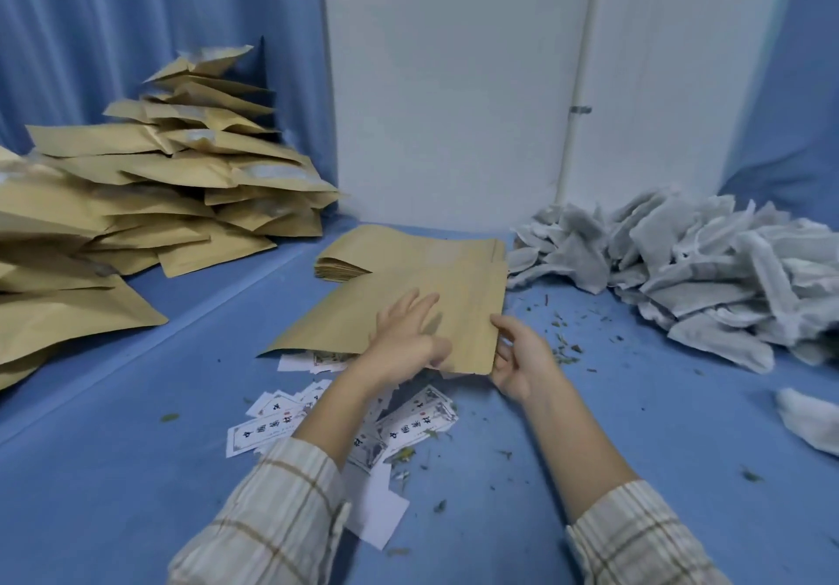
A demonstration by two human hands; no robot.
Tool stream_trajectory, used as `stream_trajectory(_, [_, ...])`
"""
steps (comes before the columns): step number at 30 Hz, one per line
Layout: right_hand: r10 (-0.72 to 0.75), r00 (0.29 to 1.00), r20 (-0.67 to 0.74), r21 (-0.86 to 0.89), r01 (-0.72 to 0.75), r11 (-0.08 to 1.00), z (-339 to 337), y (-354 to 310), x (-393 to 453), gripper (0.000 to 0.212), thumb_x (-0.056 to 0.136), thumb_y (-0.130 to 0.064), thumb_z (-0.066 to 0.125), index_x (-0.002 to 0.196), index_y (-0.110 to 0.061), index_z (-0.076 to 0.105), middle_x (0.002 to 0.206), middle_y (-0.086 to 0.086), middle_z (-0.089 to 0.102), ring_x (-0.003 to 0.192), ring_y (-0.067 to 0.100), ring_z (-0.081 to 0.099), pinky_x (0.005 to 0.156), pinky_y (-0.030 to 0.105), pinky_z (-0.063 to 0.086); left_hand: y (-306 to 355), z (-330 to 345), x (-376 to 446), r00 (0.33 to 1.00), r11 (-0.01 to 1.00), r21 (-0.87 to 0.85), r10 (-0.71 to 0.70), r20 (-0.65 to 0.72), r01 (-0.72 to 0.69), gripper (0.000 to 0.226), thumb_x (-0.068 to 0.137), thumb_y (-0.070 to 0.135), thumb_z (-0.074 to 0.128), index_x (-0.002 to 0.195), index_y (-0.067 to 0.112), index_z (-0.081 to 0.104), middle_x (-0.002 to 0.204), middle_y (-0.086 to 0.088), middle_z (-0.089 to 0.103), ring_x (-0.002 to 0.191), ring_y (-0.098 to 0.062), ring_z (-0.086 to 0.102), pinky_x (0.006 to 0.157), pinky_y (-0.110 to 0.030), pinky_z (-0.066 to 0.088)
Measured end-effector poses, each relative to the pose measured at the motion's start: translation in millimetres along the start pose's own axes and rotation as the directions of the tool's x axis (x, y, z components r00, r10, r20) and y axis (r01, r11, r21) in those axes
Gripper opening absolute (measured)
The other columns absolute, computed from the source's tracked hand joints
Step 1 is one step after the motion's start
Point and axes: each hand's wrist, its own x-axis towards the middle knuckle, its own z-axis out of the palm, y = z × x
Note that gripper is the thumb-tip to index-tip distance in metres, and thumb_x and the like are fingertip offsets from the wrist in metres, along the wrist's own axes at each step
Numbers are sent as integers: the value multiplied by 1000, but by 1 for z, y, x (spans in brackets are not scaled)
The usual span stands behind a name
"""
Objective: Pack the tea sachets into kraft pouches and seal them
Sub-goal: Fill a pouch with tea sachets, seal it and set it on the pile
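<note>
Two hands [404,339]; pouch heap [150,184]; sachet heap [681,275].

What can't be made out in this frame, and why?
- Whether the kraft pouch is open: its mouth can't be seen, head view.
- Left hand's thumb: behind the palm.
- Labels' text: too small, partly under the pouch and left forearm.
- Filled pouch pile: cut by left edge.
- Sachet heap: cut by right edge.
</note>
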Motion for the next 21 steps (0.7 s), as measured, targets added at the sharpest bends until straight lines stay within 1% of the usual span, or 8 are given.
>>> stream_trajectory(2, [39, 998, 50, 36, -41, 999, -7, 0, 2, 6, 90, -10, 55, 87, -7, 59, 76, 10, 70, 64, 19, 66, 41, 23, 51, 10, 13, 6, 992, 993, -112, 20, -128, -35, 73, 69, 30, 49, 141, 28, 40, 155, 8, 23, 141, -15, 11, 112, -33, 8])
stream_trajectory(5, [38, 994, 106, 47, -43, 998, -10, -2, 1, 3, 88, -8, 58, 88, -6, 61, 65, 7, 71, 63, 18, 68, 45, 24, 54, 26, 35, 15, 965, 976, -214, -9, -261, -48, 40, 93, 22, 45, 133, 22, 53, 140, 0, 50, 134, -21, 33, 110, -24, 18])
stream_trajectory(8, [29, 993, 113, 44, -34, 998, -12, -1, 3, 5, 88, -9, 58, 88, -8, 64, 63, 3, 71, 72, 15, 65, 59, 25, 56, 35, 56, 26, 953, 982, -177, -112, -280, 63, 38, 94, 30, 42, 127, 24, 58, 131, 0, 58, 126, -27, 40, 104, -29, 31])
stream_trajectory(10, [30, 990, 137, 56, -38, 998, -13, 0, 5, 11, 91, -10, 54, 85, -7, 63, 61, 4, 70, 61, 13, 67, 55, 23, 55, 39, 68, 30, 943, 964, -239, -185, -277, 118, 37, 90, 41, 47, 120, 22, 60, 123, -1, 62, 119, -28, 48, 102, -36, 38])
stream_trajectory(13, [37, 990, 134, 54, -44, 998, -13, 3, 7, 13, 93, -10, 52, 87, -6, 63, 76, 8, 68, 67, 16, 66, 64, 27, 54, 45, 79, 34, 910, 948, -277, -250, -331, 159, 49, 82, 56, 56, 112, 17, 58, 110, -3, 65, 106, -27, 57, 92, -40, 46])
stream_trajectory(15, [-4, 993, 119, 55, -2, 998, -13, 6, 8, 10, 90, -5, 55, 85, -4, 63, 76, 9, 68, 67, 17, 66, 64, 28, 54, 45, 81, 37, 871, 949, -263, -272, -409, 173, 44, 82, 54, 58, 105, 16, 57, 103, -4, 67, 98, -28, 61, 84, -36, 49])
stream_trajectory(18, [-60, 987, 151, 40, 55, 998, -12, 9, 5, 13, 86, 2, 58, 76, -2, 65, 61, 6, 69, 54, 11, 67, 51, 21, 55, 41, 81, 37, 802, 961, -216, -266, -534, 175, 26, 86, 41, 55, 98, 19, 60, 98, -5, 69, 94, -29, 61, 71, -30, 42])
stream_trajectory(21, [-77, 978, 195, 28, 73, 997, -13, 12, 6, 10, 84, 6, 59, 88, 3, 68, 72, 10, 72, 62, 13, 69, 53, 21, 54, 33, 85, 36, 760, 962, -242, -253, -599, 129, 17, 87, 39, 51, 84, 25, 60, 87, -1, 69, 88, -29, 60, 67, -30, 38])
